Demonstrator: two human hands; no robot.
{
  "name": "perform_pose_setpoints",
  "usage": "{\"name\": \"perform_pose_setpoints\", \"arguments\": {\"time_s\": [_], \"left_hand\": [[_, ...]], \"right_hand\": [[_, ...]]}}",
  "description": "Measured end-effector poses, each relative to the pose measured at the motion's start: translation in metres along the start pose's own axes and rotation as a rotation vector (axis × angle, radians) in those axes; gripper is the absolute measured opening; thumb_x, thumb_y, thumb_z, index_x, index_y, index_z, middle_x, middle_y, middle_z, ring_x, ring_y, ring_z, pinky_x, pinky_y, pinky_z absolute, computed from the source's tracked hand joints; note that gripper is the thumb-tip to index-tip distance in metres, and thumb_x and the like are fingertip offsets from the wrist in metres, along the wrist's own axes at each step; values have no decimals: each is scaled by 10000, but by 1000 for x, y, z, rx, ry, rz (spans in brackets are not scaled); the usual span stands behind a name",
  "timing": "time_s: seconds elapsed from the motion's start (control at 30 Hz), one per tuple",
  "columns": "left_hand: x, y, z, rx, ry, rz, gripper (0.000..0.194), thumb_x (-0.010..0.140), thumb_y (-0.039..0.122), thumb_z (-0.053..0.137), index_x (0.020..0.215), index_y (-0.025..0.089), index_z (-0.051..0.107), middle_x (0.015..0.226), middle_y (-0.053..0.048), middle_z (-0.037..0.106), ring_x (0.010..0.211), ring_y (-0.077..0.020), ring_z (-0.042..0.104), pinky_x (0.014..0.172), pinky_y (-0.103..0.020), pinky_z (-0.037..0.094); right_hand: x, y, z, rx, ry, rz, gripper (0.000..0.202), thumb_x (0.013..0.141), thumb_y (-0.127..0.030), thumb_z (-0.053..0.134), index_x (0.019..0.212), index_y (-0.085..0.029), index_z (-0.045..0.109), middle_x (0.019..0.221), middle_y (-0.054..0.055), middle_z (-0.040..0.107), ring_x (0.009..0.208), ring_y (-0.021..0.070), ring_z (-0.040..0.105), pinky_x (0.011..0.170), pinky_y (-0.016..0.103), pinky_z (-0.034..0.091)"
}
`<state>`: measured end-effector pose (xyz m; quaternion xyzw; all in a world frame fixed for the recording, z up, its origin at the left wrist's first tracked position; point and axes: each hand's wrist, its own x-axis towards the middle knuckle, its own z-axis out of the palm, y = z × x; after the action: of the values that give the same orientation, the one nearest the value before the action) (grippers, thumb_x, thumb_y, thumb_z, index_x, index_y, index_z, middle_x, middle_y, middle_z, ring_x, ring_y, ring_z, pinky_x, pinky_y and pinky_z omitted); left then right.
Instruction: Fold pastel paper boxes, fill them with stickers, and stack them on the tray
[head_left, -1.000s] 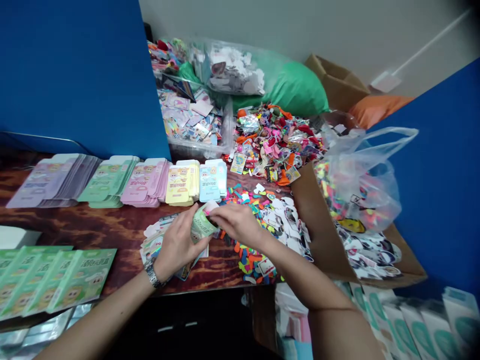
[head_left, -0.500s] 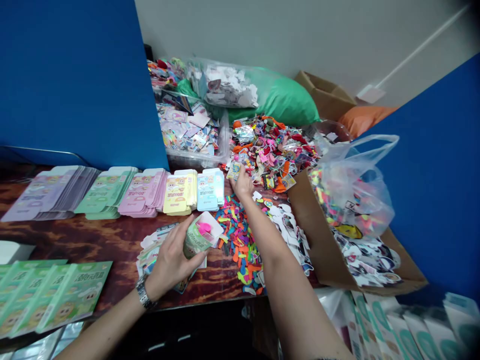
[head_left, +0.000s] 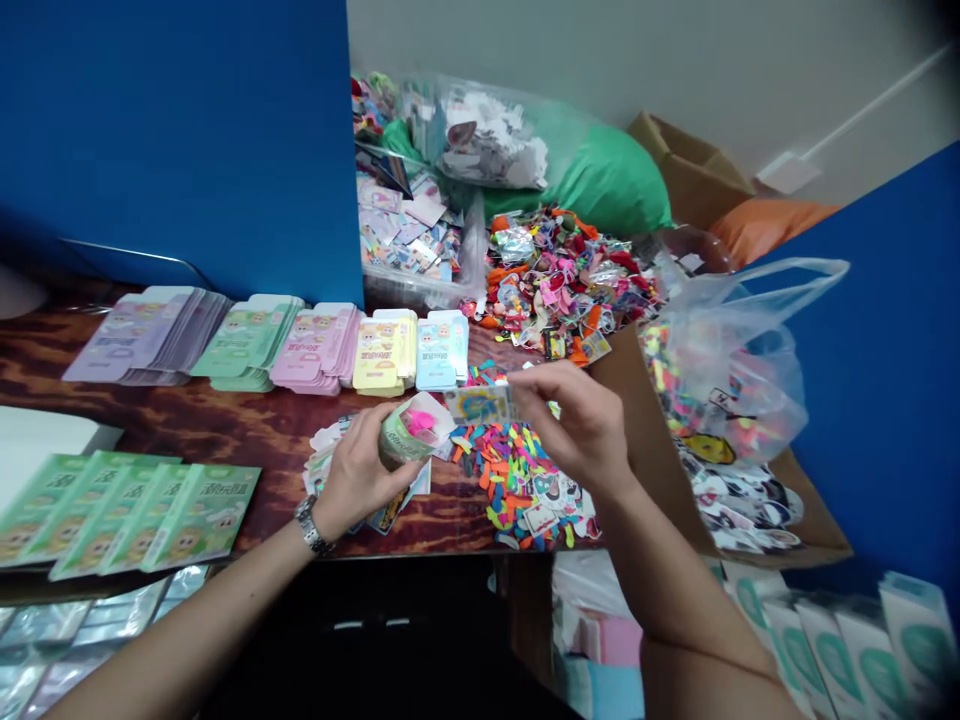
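Hands meet just above the table's (head_left: 225,425) near edge: the left hand (head_left: 356,475) is wrapped around a small green box (head_left: 401,435), its long axis tilted up and to the right, open mouth toward the right hand (head_left: 581,425), whose fingertips pinch a small card (head_left: 480,403) held flat, just beside that mouth. Below lie coloured pieces (head_left: 510,470); farther back, rows of flat packets (head_left: 322,345); bare wood opens left
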<state>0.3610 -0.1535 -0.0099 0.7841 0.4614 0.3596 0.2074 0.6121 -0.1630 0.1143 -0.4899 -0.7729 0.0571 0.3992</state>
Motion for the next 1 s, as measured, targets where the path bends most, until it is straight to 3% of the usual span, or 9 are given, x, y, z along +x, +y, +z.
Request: {"name": "perform_pose_setpoints", "arguments": {"time_s": [0.13,0.37,0.53,0.63,0.73,0.83,1.0], "left_hand": [[-4,6,-3,33,25,16,581,766,374,730,1234,157,462,1079,-93,619,983,-249,635,858,-360,523],[-9,12,-11,40,96,30,573,772,409,737,1205,147,470,1047,-85,616,958,-226,636,847,-332,525],[-6,17,-13,41,120,58,565,789,384,723,1235,146,470,1081,-104,611,968,-232,614,848,-346,518],[-7,15,-13,37,126,94,601,802,344,705,1307,156,439,1139,-120,605,1026,-253,601,892,-372,508],[-11,10,-14,32,98,133,751,821,299,680,1459,180,303,1215,-129,579,1082,-257,584,924,-378,496],[-13,7,-17,-1,40,135,850,840,319,669,1527,217,180,1193,-118,563,1040,-237,584,871,-354,506],[-13,6,-21,-114,-5,122,695,844,306,669,1440,249,316,1127,-80,560,1001,-205,576,856,-334,495]], "right_hand": [[1,-25,16,-108,-61,-240,178,927,-111,570,1052,-193,667,942,61,727,873,161,674,795,292,541],[-8,-30,52,-253,-143,-419,265,947,-101,511,1185,-155,616,1009,84,724,868,186,650,799,328,534],[-17,-38,69,-283,-57,-331,294,938,-109,531,1223,-137,597,1054,121,690,978,199,647,869,312,552],[-21,-41,74,-253,-132,-373,300,945,-83,476,1216,-122,599,1094,132,690,1086,205,644,943,303,548],[-23,-40,71,-133,-242,-378,352,943,-70,446,1268,-131,568,1179,121,683,1157,196,630,1004,311,530],[-21,-33,61,-7,-195,-308,369,929,-86,512,1282,-178,564,1166,97,690,1088,176,655,964,309,545],[-25,-26,63,93,-205,-160,173,956,-181,543,1076,-198,666,1053,97,682,998,174,665,856,315,568]]}}
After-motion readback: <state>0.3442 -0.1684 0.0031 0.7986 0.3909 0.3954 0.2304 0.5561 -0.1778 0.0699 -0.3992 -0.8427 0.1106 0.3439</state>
